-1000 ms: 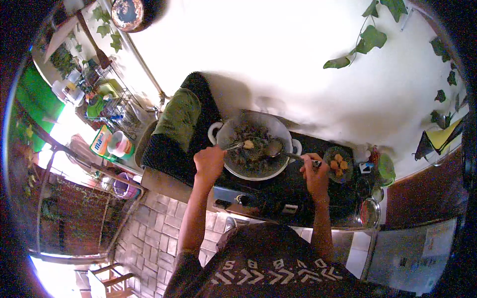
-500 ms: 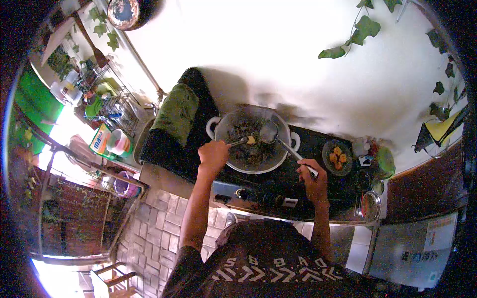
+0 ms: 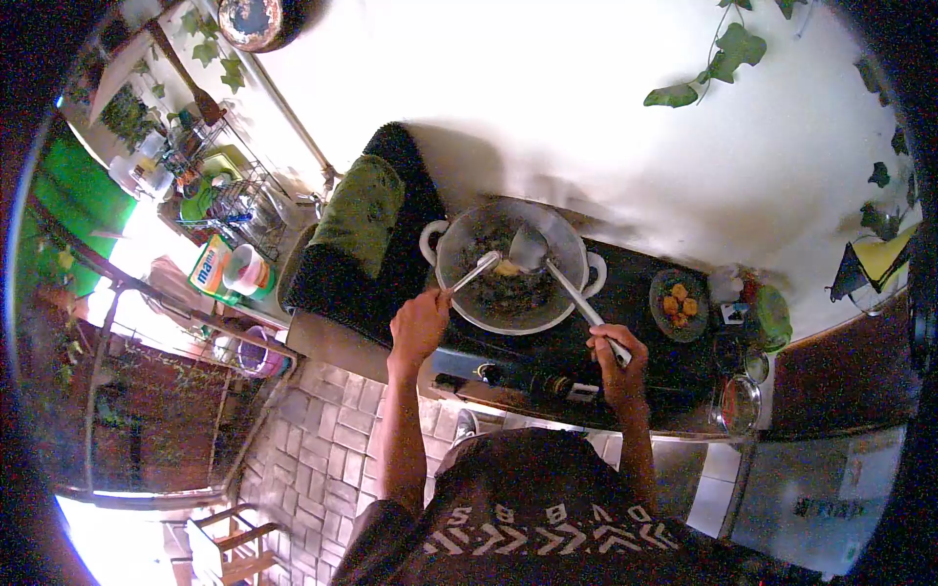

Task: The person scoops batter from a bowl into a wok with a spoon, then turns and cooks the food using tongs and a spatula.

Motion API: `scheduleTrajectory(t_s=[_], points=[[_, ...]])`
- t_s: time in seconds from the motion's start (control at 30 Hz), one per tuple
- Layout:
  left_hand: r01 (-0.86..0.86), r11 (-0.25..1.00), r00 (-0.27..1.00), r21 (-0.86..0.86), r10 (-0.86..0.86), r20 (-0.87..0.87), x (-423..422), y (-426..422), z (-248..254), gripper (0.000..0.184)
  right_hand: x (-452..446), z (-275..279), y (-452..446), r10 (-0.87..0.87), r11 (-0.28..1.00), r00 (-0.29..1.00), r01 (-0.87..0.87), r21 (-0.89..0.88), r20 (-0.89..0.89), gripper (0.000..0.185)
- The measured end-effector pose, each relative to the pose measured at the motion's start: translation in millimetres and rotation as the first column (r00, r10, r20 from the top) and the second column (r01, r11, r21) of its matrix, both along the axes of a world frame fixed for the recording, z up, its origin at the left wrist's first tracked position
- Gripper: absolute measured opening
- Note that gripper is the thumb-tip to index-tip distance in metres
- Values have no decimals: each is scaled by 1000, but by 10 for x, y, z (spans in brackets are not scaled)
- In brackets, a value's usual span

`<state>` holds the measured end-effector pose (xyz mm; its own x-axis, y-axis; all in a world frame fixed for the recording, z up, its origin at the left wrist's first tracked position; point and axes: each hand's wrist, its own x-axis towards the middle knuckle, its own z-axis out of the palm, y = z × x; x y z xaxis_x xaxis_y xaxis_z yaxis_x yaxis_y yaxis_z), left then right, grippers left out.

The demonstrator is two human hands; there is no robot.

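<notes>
A white two-handled pan point(image 3: 518, 328) sits on the black stove, dark bits spread in it. My left hand point(image 3: 420, 324) is closed around a metal utensil point(image 3: 476, 271), its tip against a pale yellowish piece point(image 3: 506, 267) in the pan. On the other side my right hand point(image 3: 621, 359) grips the long handle of a ladle point(image 3: 529, 249). The ladle's round head is over the pan's middle, beside the pale piece. Whether the utensil in my left hand is a spoon or tongs is hard to make out.
Right of the pan lies a plate point(image 3: 664, 326) with several orange-brown pieces. Beyond it are a green container point(image 3: 773, 317) and a glass bowl point(image 3: 740, 405). A green cloth point(image 3: 362, 217) covers something dark at left, near a dish rack point(image 3: 244, 203).
The ladle head, earlier low in the pan, has moved up and left towards the pale piece, and its handle now slants more steeply. Both hands still hold their utensils.
</notes>
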<state>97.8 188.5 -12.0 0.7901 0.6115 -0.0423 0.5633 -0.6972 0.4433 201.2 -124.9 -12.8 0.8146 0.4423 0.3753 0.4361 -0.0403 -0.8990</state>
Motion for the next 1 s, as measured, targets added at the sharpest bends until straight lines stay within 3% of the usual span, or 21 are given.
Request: scheduleTrajectory(t_s=[0.1, 0.17, 0.27, 0.37, 0.6, 0.67, 0.83, 0.9, 1.0], points=[[-2, 998, 999, -65, 4, 33, -82, -26, -87, 43, -54, 76, -68, 17, 999, 998, -19, -39, -65, 13], [6, 997, 999, -80, -3, 38, -148, -22, -264, 43, -73, 95, -115, 14, 989, 1000, -12, -145, 14, 13], [67, 998, 996, -5, -66, 53, -230, -32, -416, 42, -168, 246, -132, 52, 992, 998, -56, -113, -39, 13], [-19, 991, 998, -132, 26, 54, -257, -171, -279, 41, -93, 31, -259, 88, 983, 996, -85, -162, 12, 14], [39, 999, 991, 19, -41, 129, -354, -181, -581, 41, -146, -126, -211, 130, 987, 982, -141, -73, -134, 12], [37, 999, 992, 24, -40, 122, -366, -214, -555, 41, -144, -206, -219, 135, 980, 990, -139, -146, -33, 9], [-78, 989, 996, -126, 82, 28, -371, -319, -296, 41, -173, -259, -215, 171, 981, 985, -169, -98, 17, 4], [-71, 994, 995, -81, 76, 61, -401, -310, -402, 41, -189, -251, -218, 181, 977, 982, -174, -123, 56, 3], [-71, 995, 995, -76, 76, 71, -442, -305, -428, 42, -219, -172, -224, 154, 981, 986, -161, -107, -67, 3]])
